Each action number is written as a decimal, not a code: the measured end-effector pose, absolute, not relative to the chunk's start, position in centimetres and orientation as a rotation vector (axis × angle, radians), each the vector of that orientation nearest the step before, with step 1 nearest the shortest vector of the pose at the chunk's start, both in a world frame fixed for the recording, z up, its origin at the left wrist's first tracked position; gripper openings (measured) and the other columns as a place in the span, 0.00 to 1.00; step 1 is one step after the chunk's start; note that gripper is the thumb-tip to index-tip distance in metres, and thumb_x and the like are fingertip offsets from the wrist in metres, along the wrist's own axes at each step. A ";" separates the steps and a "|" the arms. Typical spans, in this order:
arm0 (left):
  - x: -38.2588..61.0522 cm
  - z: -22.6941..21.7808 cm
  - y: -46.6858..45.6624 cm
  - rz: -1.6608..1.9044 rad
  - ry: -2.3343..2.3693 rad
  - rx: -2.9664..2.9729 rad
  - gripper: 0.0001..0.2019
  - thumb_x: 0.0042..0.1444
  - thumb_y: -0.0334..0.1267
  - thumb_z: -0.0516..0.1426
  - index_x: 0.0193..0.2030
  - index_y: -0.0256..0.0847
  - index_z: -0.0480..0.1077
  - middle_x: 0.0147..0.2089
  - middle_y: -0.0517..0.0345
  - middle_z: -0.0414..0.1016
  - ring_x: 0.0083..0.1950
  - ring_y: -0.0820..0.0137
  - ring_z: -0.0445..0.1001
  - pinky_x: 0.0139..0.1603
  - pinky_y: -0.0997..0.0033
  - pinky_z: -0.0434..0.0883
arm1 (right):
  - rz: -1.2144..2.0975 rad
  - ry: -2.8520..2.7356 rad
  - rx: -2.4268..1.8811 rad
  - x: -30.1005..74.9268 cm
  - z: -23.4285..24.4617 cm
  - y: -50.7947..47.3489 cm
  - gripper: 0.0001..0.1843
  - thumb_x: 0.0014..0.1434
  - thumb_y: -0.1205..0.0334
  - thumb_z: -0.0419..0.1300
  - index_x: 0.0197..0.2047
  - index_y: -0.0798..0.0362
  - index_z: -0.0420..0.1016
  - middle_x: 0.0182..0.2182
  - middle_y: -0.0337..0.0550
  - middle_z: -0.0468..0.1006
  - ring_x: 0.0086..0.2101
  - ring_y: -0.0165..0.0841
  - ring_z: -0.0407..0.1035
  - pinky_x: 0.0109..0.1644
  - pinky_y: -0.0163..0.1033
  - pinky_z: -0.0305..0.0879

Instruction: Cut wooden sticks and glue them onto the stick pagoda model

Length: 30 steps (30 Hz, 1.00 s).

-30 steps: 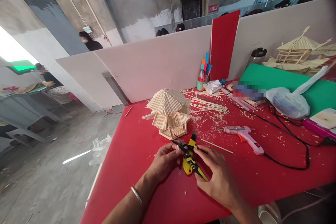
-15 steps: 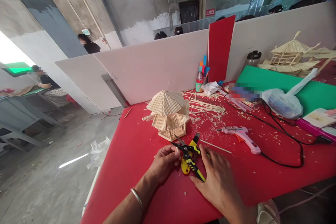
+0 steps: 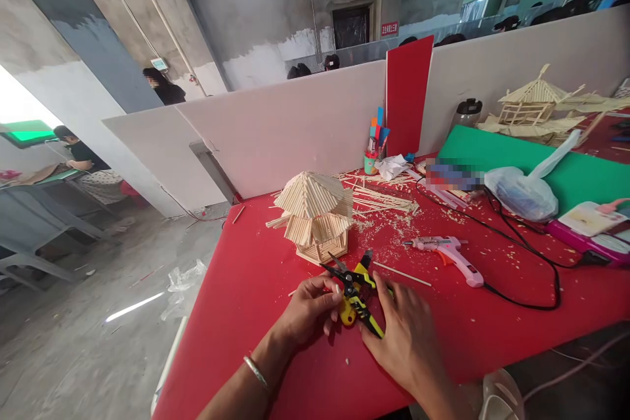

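Note:
My right hand (image 3: 406, 328) is around the handles of black-and-yellow snips (image 3: 357, 298), whose blades stand apart and point up-left. A yellow utility knife (image 3: 348, 314) lies on the table under the snips. Close by the blades, my left hand (image 3: 312, 305) is closed in a pinch; what its fingertips hold, if anything, is too small to make out. Just beyond the blades stands a small pavilion model (image 3: 315, 216) of pale wooden sticks, with two roof tiers. A single thin stick (image 3: 402, 273) lies right of the snips.
A pink glue gun (image 3: 450, 254) lies on the red table (image 3: 236, 315), its black cable running right. Loose sticks (image 3: 378, 198) and shavings are behind. A plastic bag (image 3: 522, 193), a green board (image 3: 492, 144) and another stick model (image 3: 531, 105) are at right.
The view has shifted slightly. My left fingers have moved a little at the snips' blades; my right hand stays on the handles. The pavilion model has not moved.

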<state>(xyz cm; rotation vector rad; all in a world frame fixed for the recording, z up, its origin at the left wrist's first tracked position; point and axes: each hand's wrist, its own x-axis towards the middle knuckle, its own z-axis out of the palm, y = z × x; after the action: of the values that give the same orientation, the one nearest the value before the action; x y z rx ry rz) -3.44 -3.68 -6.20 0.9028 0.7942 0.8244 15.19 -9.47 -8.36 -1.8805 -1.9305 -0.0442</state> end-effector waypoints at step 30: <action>-2.5 -6.1 -3.5 1.139 0.892 0.879 0.13 0.50 0.40 0.67 0.34 0.37 0.69 0.19 0.65 0.68 0.18 0.74 0.66 0.15 0.74 0.69 | 0.015 -1.783 -1.757 15.5 -9.7 -9.3 0.46 0.47 0.64 0.56 0.69 0.48 0.48 0.48 0.48 0.72 0.47 0.45 0.66 0.49 0.48 0.61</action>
<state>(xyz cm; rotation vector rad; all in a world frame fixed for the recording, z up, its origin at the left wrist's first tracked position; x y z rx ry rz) -2.49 -3.47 -6.08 0.8788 0.8918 1.1393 15.52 -9.35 -9.74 -1.7572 -1.7832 0.0148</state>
